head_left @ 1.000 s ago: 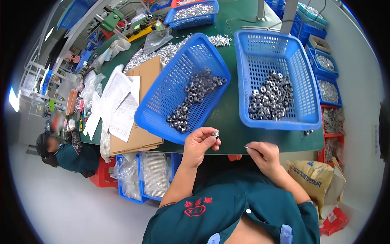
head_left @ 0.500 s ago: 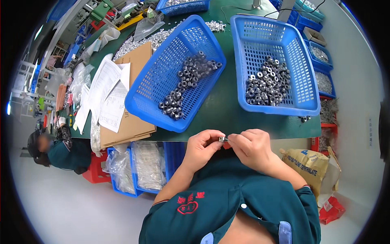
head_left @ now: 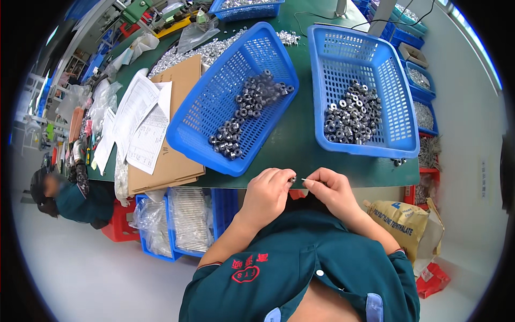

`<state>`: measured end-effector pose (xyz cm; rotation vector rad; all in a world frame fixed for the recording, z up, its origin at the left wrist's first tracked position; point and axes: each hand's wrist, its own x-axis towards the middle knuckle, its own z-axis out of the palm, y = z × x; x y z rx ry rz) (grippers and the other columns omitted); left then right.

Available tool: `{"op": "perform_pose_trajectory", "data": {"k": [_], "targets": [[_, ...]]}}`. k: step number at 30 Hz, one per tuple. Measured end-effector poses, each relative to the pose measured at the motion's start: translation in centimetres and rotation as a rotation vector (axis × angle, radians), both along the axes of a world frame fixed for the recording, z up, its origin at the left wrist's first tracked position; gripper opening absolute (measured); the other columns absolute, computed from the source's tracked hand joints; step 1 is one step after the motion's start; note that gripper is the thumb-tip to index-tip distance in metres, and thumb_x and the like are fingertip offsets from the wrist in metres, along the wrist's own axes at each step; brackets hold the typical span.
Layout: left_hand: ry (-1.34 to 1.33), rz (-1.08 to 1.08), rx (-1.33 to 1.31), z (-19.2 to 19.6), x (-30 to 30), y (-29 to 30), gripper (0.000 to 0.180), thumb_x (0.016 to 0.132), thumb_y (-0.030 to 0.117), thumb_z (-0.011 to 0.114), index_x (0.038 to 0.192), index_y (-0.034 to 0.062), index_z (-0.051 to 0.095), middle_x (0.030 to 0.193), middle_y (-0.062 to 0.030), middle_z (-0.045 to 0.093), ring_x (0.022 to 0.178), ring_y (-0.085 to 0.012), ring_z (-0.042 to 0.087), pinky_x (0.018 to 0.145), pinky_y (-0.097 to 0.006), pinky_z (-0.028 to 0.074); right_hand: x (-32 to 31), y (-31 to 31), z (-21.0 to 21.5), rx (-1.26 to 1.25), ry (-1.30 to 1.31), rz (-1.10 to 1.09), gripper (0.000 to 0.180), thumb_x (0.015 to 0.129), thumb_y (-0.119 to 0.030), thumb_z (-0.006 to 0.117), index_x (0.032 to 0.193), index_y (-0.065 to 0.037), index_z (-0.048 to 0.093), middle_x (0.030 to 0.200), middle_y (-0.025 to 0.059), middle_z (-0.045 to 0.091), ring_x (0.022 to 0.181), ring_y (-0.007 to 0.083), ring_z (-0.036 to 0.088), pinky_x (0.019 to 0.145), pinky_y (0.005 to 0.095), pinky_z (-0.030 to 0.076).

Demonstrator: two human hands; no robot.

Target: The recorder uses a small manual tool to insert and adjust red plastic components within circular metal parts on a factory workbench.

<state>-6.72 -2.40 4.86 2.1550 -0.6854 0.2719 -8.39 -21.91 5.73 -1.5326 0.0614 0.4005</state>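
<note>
Metal, the small round silver nut (head_left: 292, 180) sat pinched in my left hand (head_left: 268, 190); my right hand (head_left: 330, 188) pinched a thin pin (head_left: 306, 180) lying sideways, pointing left at it.

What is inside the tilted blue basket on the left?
The tilted blue plastic mesh basket holds a strip of small dark metal rings. Anything beneath that pile is covered.

Papers (head_left: 140, 121) on cardboard (head_left: 174, 161); tan sack (head_left: 402, 222); poss. bagged parts (head_left: 185, 217) underneath.
</note>
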Motion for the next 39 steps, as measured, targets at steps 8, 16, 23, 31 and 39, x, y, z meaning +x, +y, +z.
{"op": "perform_pose_trajectory", "data": {"k": [8, 16, 23, 31, 39], "targets": [[-0.118, -0.034, 0.137, 0.9, 0.2, -0.7, 0.025, 0.072, -0.002, 0.063, 0.097, 0.0013, 0.06, 0.085, -0.0118, 0.063, 0.08, -0.03, 0.063, 0.069, -0.039, 0.052, 0.4, 0.6, -0.4, -0.537, -0.66, -0.008, 0.009, 0.082, -0.009, 0.07, 0.079, -0.004, 0.063, 0.065, 0.0085, 0.063, 0.053, 0.0244, 0.061, 0.048, 0.0323, 0.046], [-0.224, -0.044, 0.319, 3.3, 0.8, -2.1, 0.026, 0.071, -0.004, 0.063, 0.096, 0.0006, 0.062, 0.083, -0.0112, 0.063, 0.074, -0.0283, 0.061, 0.064, -0.038, 0.051, 0.9, -0.7, 1.4, -0.926, -1.156, 0.056, 0.021, 0.067, -0.006, 0.069, 0.088, -0.006, 0.067, 0.059, 0.0026, 0.051, 0.053, 0.0205, 0.054, 0.049, 0.0338, 0.042], [-0.396, -0.051, 0.272, 8.8, 5.6, -4.5, 0.025, 0.066, 0.0, 0.064, 0.091, 0.0048, 0.063, 0.08, -0.0076, 0.061, 0.075, -0.027, 0.06, 0.063, -0.038, 0.048, 1.1, -2.4, 0.8, -0.704, -1.165, -0.164, 0.012, 0.078, -0.005, 0.073, 0.088, -0.005, 0.067, 0.06, 0.0036, 0.055, 0.049, 0.0226, 0.055, 0.048, 0.0342, 0.043], [-0.225, -0.204, 0.797, 3.0, 13.0, -14.0, 0.01, 0.071, 0.015, 0.065, 0.069, 0.0117, 0.073, 0.074, -0.0051, 0.07, 0.083, -0.0224, 0.066, 0.079, -0.038, 0.045, -0.4, -3.2, -2.8, -0.679, -1.019, -0.002, 0.01, 0.077, -0.003, 0.072, 0.085, -0.004, 0.066, 0.07, 0.0113, 0.067, 0.059, 0.028, 0.066, 0.056, 0.0363, 0.053], [-0.469, 0.18, 0.074, 3.1, 11.7, -8.2, 0.014, 0.075, 0.006, 0.062, 0.087, 0.0083, 0.068, 0.088, -0.0069, 0.066, 0.089, -0.0271, 0.062, 0.079, -0.04, 0.046, -0.6, -4.0, -3.6, -0.636, -0.925, -0.03, 0.009, 0.078, -0.002, 0.072, 0.084, -0.003, 0.065, 0.071, 0.0126, 0.068, 0.061, 0.0293, 0.066, 0.057, 0.0365, 0.053]]}}
